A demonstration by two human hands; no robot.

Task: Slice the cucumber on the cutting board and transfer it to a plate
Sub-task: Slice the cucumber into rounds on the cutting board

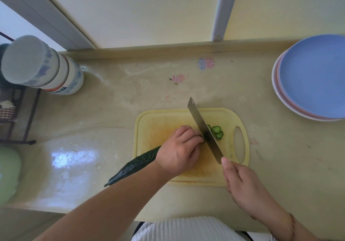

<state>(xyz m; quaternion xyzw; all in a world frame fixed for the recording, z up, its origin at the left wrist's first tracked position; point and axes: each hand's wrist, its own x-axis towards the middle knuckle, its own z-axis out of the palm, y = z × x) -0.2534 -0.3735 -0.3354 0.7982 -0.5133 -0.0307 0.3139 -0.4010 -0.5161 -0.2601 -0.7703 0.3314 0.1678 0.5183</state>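
Beige stone counter [112,110], wet patches left of the yellow cutting board [149,121]. Cucumber [134,164] lies diagonally, cut end on board, tail overhanging the board's left edge onto the counter. Left hand [179,151] curls over it, fingertips tucked against the blade. Right hand [240,182] wraps the cleaver [203,128] handle, forefinger along the spine. A few slices [217,132] sit right of the blade. Cucumber looks firm, bumpy, probably slick when wet: grip mid-body, just behind the cut. Slices light, likely fragile. Blue plate [313,76] far right, stacked; counter between is open. Bowl stack [46,67] far left, well apart.
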